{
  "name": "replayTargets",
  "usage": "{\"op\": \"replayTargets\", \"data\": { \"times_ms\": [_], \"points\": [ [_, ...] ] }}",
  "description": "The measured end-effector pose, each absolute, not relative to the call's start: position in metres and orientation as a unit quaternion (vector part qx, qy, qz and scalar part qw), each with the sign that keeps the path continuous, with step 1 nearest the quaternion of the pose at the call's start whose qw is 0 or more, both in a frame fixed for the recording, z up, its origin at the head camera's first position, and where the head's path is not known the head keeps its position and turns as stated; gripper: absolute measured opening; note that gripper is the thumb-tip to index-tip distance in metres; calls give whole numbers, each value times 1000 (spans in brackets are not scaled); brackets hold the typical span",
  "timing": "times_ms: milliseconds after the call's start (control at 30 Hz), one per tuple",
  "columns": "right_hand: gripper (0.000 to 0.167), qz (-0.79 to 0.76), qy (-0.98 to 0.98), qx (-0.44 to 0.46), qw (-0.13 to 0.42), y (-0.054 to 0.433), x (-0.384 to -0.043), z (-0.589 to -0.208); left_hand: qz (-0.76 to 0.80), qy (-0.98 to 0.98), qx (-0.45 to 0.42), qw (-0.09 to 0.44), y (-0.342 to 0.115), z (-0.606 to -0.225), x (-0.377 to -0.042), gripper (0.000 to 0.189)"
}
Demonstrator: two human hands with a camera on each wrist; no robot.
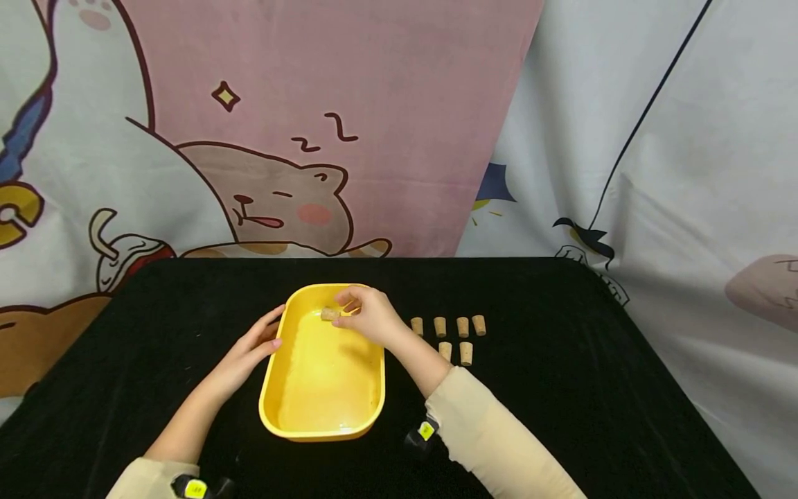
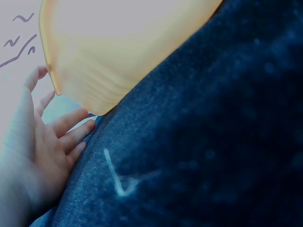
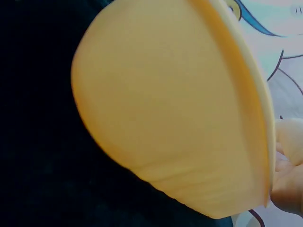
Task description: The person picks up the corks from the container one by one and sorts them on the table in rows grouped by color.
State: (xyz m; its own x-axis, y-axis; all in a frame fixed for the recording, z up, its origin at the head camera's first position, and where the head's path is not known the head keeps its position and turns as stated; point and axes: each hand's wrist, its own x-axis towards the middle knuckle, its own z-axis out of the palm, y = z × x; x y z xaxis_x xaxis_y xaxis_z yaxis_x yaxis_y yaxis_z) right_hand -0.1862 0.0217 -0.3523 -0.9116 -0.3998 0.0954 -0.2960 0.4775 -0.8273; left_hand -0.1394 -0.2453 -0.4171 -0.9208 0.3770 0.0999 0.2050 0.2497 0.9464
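A yellow plastic tray (image 1: pixel 324 388) stands on the black-covered table. My left hand (image 1: pixel 249 353) rests against its left side, fingers spread along the outer wall. In the left wrist view the fingers of this left hand (image 2: pixel 52 137) lie loosely bent beside the tray's (image 2: pixel 104 71) end. My right hand (image 1: pixel 370 315) reaches over the right wall into the tray's far end. Thumb and fingertips there pinch the right end of a small cork (image 1: pixel 330 314), which lies on its side. Tray (image 3: pixel 165 104) and part of a hand (image 3: pixel 289 165) show in the right wrist view; the cork is hidden.
Several tapered corks (image 1: pixel 463 326) stand in two rows right of the tray, partly behind the right forearm. A cloth (image 1: pixel 399 138) printed with cartoon animals hangs behind the table (image 1: pixel 561 402).
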Motion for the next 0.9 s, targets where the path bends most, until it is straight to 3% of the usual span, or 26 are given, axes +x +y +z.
{"op": "replayTargets", "data": {
  "times_ms": [567, 900],
  "points": [
    [31, -484, 872, -29, 71, -15, -203, -364, 584, 785, 192, 69, -247, -419, -139, 57],
    [28, -461, 885, 0, 69, -19, -203, -370, 585, 785, 192, 68, -246, -417, -139, 57]
  ]
}}
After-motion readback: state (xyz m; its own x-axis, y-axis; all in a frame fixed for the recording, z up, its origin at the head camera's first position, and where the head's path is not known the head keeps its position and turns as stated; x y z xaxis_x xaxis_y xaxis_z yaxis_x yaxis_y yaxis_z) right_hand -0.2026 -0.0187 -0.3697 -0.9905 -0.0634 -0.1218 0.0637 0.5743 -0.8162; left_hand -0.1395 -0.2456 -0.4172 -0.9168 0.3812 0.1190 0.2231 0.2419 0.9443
